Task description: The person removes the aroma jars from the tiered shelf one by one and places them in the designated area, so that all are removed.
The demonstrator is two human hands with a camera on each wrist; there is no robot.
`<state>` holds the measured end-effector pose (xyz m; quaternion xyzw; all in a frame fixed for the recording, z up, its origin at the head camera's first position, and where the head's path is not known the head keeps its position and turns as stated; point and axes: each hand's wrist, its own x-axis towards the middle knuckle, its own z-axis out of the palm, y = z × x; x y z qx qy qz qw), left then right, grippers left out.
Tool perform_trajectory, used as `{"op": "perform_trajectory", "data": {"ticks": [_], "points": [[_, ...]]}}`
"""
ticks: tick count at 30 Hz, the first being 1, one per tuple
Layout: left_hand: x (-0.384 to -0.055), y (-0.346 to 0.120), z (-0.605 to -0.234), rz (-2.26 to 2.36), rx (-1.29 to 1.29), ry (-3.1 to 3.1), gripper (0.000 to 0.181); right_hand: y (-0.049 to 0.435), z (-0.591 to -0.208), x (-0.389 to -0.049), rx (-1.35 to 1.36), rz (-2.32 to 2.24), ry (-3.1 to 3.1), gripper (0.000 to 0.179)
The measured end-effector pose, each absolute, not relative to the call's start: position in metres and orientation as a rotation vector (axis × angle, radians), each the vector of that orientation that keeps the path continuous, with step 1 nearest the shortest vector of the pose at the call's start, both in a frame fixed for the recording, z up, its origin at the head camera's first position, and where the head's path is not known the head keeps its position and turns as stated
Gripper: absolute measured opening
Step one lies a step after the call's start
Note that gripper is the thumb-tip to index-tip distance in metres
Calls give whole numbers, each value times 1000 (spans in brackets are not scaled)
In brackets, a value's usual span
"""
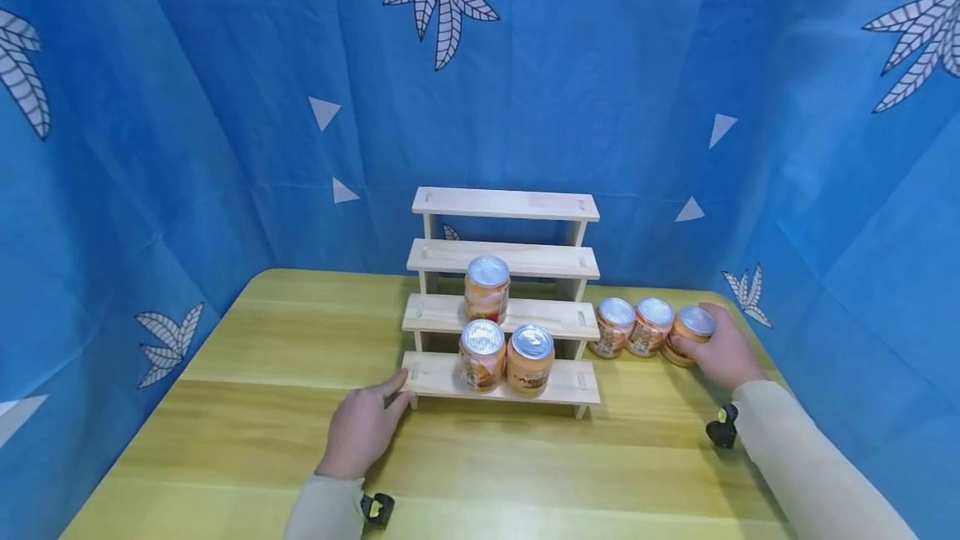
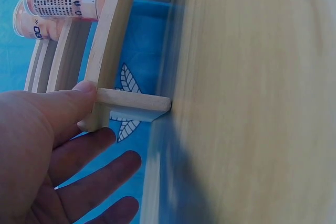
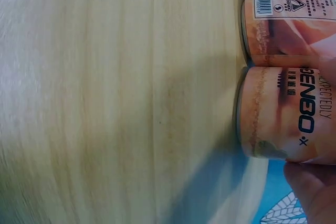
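A pale wooden four-step shelf stands on the table. My left hand pinches the left end of its lowest step, thumb on top and index finger beneath in the left wrist view; the other fingers are spread. Two orange cans, one left and one right, stand side by side on that step. A third can stands on the step above. Right of the shelf, three more cans line up on the table. My right hand grips the outermost can, which stands against the middle can.
The innermost can of the row stands close to the shelf's right side. Blue cloth with leaf prints hangs behind and at both sides of the wooden table.
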<state>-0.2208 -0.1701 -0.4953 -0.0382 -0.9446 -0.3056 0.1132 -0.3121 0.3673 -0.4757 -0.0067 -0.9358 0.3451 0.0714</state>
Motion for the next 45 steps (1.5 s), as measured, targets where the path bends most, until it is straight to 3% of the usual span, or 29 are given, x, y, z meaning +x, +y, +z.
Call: {"op": "perform_trajectory", "data": {"ticks": [20, 45], "points": [[-219, -170, -497, -898, -100, -2782, 41, 352, -440, -307, 11, 932, -2904, 74], [-224, -172, -498, -874, -134, -2745, 40, 235, -390, -315, 450, 881, -2796, 67]]}}
